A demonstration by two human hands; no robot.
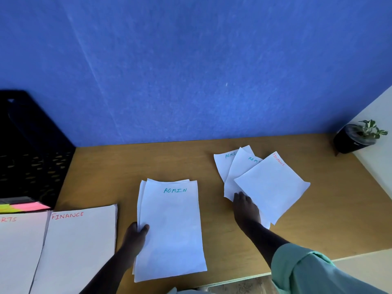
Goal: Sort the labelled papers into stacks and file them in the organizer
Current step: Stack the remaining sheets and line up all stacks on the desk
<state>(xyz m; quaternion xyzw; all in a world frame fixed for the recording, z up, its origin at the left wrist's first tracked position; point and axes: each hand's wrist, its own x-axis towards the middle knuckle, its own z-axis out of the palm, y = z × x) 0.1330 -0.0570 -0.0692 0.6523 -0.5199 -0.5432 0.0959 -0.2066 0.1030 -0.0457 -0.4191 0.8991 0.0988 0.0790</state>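
**Two hands on paper, sorting under way**

At the far left a black mesh organizer [31,149] is seen only in part, cut by the frame edge and too dark for its compartments to be made out. Just in front of it, a strip of yellow and pink sticky tabs [23,206] is glimpsed. At the near left a stack [17,251] is cut off, so that only "RTS" in red can be read. Beside it, touching, a stack headed "FINANCE" [76,247] in red is laid flat on the bench [169,160].

In the middle, the "ADMIN" stack [171,228], lettered in teal, is gripped at its left edge by the left hand [135,234]: the thumb is curled over the top sheet, the fingers are hidden beneath.

To the right, a loose fan of sheets [261,183] is pressed down by the right hand [246,209], fingers spread flat on the paper; whether any sheet is pinched cannot be told. Two sheets there are marked "ADMI", partly covered; the top one is marked "FINANCE" at its far corner. A teal sleeve [307,270] is seen at the near right, and a small potted plant [358,136] stands in the far right corner.
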